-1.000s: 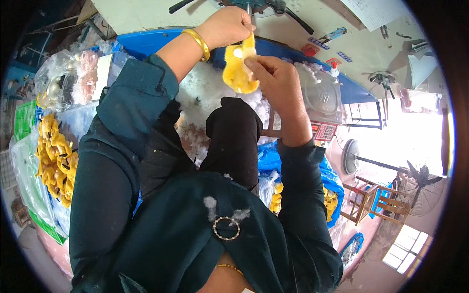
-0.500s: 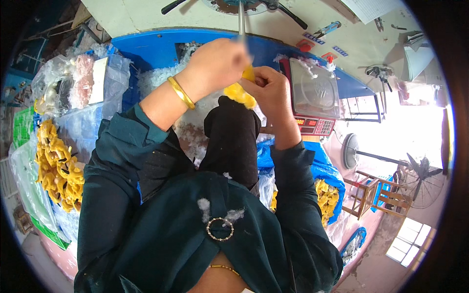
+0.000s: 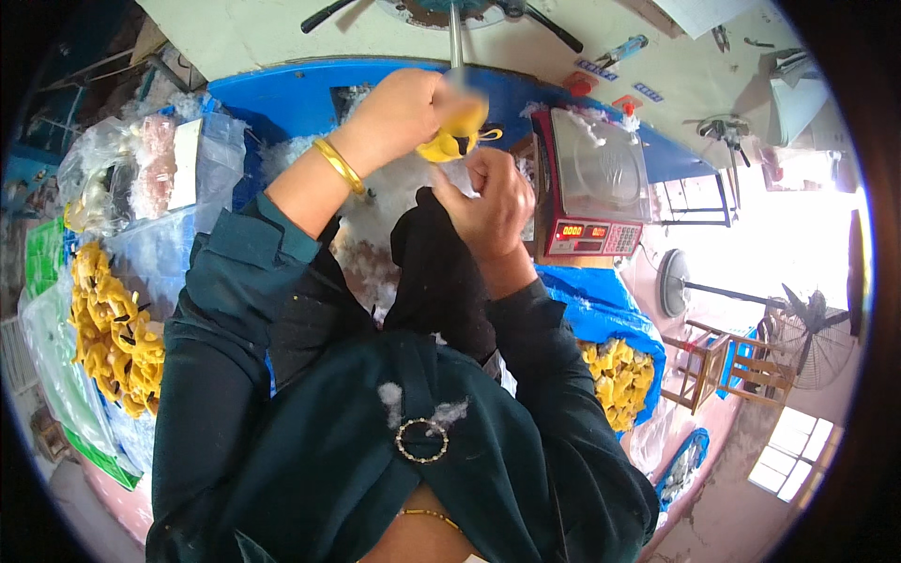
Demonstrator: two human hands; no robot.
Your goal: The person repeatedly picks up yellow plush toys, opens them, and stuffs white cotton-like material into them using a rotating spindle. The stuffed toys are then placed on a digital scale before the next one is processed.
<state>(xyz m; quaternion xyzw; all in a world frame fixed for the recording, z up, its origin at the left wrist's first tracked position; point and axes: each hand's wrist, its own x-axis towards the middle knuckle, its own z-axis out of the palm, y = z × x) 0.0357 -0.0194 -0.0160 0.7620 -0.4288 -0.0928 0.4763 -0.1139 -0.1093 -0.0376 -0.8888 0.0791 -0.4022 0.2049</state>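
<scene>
My left hand is closed around a yellow plush skin with dark patches and a small loop. It holds the skin at the end of a metal tube that points toward me from the machine; the fingertips and tube end are blurred. Just below and to the right, my right hand is apart from the skin. Its fingers are loosely curled and the thumb stands away from them, with nothing visible between.
White stuffing fluff lies beneath my hands. A red digital scale stands at the right, above a blue bag of yellow plush pieces. More yellow plush pieces are heaped at the left. Pliers lie on the white machine top.
My right hand has let go of the yellow plush skin and drawn back toward me. The left hand has turned the skin, so more of it shows beside the tube.
</scene>
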